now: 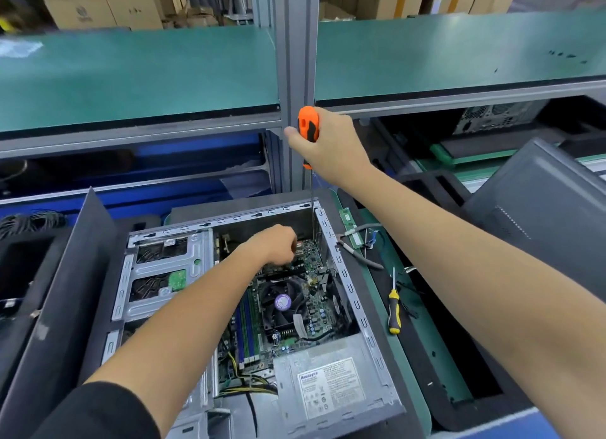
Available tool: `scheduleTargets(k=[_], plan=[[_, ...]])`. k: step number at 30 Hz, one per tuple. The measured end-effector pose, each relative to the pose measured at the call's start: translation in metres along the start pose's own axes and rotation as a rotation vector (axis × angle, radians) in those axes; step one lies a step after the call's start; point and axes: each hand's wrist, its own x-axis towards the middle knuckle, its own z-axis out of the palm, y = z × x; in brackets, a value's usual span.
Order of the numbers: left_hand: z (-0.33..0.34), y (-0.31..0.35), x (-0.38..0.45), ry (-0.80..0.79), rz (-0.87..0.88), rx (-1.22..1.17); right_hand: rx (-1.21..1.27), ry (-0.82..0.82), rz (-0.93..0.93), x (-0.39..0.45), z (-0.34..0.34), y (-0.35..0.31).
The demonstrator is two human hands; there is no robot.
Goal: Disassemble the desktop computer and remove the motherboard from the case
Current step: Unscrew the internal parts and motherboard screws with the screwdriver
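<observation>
While upright in R hand [328, 143]: screwdriver [308, 127].

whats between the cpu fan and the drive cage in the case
In the head view, the blue and green memory sticks stand in a row on the motherboard, between the cpu fan and the drive cage.

— We see a screwdriver [308, 125] with an orange and black handle; a second screwdriver [393, 310] is yellow and black.

— And we see a green motherboard [311, 265], blue RAM sticks [244, 327], a black fan [282, 302] with a purple sticker.

— The case [357, 304] is grey metal, the power supply [331, 389] silver with a white label.

— Green mat on the desk [423, 333], teal shelves [137, 74], our black sleeve [98, 412].
</observation>
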Motion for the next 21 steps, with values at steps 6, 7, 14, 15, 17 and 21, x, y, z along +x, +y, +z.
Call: scheduleTargets(k=[6, 7, 14, 15, 17, 21], plan=[[-0.001, 0.005, 0.012, 0.218, 0.015, -0.069, 0.034, 0.001, 0.044, -0.003, 0.004, 0.013], [-0.001, 0.004, 0.013, 0.247, 0.024, -0.091, 0.037, 0.001, 0.045, -0.003, 0.005, 0.014], [-0.007, 0.013, 0.015, 0.355, 0.153, -0.293, 0.062, 0.012, 0.033, 0.002, 0.005, 0.016], [-0.008, 0.016, 0.015, 0.355, 0.16, -0.296, 0.07, 0.014, 0.032, 0.003, 0.004, 0.016], [-0.01, 0.019, 0.015, 0.356, 0.155, -0.308, 0.077, 0.016, 0.031, 0.003, 0.003, 0.016], [-0.012, 0.021, 0.018, 0.379, 0.131, -0.305, 0.077, 0.013, 0.03, 0.003, 0.002, 0.015]])
